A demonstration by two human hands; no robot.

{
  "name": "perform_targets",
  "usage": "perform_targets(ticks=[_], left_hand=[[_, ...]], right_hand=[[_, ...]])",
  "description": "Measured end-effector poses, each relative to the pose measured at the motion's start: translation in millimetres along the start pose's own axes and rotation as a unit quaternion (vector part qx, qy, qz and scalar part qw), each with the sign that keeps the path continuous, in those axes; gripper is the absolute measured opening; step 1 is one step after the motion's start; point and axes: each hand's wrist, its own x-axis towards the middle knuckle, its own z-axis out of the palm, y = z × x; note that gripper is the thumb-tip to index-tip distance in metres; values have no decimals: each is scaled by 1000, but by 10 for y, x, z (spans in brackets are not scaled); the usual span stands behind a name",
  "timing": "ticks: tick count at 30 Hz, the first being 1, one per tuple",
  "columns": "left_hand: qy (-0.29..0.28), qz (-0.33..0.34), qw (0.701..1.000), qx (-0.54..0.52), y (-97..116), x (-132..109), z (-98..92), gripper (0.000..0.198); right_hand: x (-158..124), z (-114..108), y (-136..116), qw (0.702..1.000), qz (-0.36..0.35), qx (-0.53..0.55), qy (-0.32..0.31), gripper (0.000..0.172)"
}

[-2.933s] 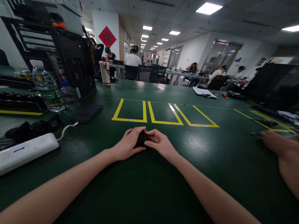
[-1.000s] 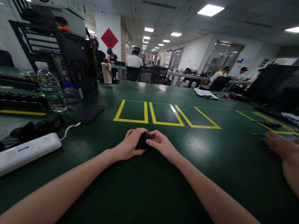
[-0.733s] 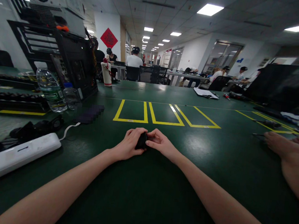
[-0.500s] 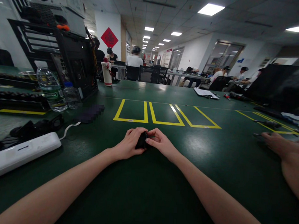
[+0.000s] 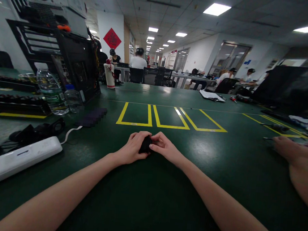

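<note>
Between my two hands is a small black rounded object (image 5: 145, 146), its kind not clear because fingers cover much of it. My left hand (image 5: 132, 148) wraps round it from the left, thumb at the near side and fingers over the top. From the right, my right hand (image 5: 165, 148) pinches its edge with thumb and fingertips. Both hands are low over the green table (image 5: 146, 198), just in front of the yellow tape outlines (image 5: 171, 126).
To the left are a white power strip (image 5: 15, 164), a water bottle (image 5: 50, 91) and an open black computer case (image 5: 77, 64). A co-worker's hand (image 5: 289, 150) works at the right edge. A clipboard with paper (image 5: 211, 96) lies farther back.
My hands keep their grip on the black object with almost no movement. The whole view has shifted very slightly. The co-worker's hand at the right has moved a little.
</note>
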Motion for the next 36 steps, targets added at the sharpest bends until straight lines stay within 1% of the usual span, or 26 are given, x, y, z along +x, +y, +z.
perform_targets(ticks=[3, 6, 10, 14, 18, 20, 23, 25, 28, 32, 36], left_hand=[[-4, 1, 1000, -1, 4, -2, -8, 58], [-2, 1, 1000, 2, 9, 1, -4, 58], [-2, -2, 1000, 2, 11, 4, 5, 58], [-5, -3, 1000, 1, 13, 2, -6, 58], [-8, -1, 1000, 1, 13, -1, -15, 57], [-3, 0, 1000, 3, 8, 0, -7, 57], [6, -1, 1000, 5, 0, 2, 14, 58], [7, 1, 1000, 5, 1, 4, 17, 59], [2, 2, 1000, 3, 20, 5, -10, 58], [-21, 1, 1000, -2, 46, 3, -57, 56], [-9, -5, 1000, 1, 33, 6, -38, 57]], right_hand=[[5, 12, -18, 1000, 0, -7, 9, 23], [5, 14, -24, 1000, 6, -16, 14, 27], [12, -1, -10, 999, 30, -29, 17, 32], [9, -19, -5, 999, 29, -16, -1, 28], [-7, -22, -5, 1000, 18, -3, -21, 36], [-2, -16, 8, 1000, 14, -6, -14, 33], [19, -3, 30, 1000, -3, -9, 9, 24], [28, 6, 32, 1000, -10, -8, 15, 21], [27, 12, 17, 1000, -5, -9, 18, 24], [21, 1, 2, 999, 26, -22, 23, 29], [13, -18, 0, 999, 30, -20, 5, 27]])
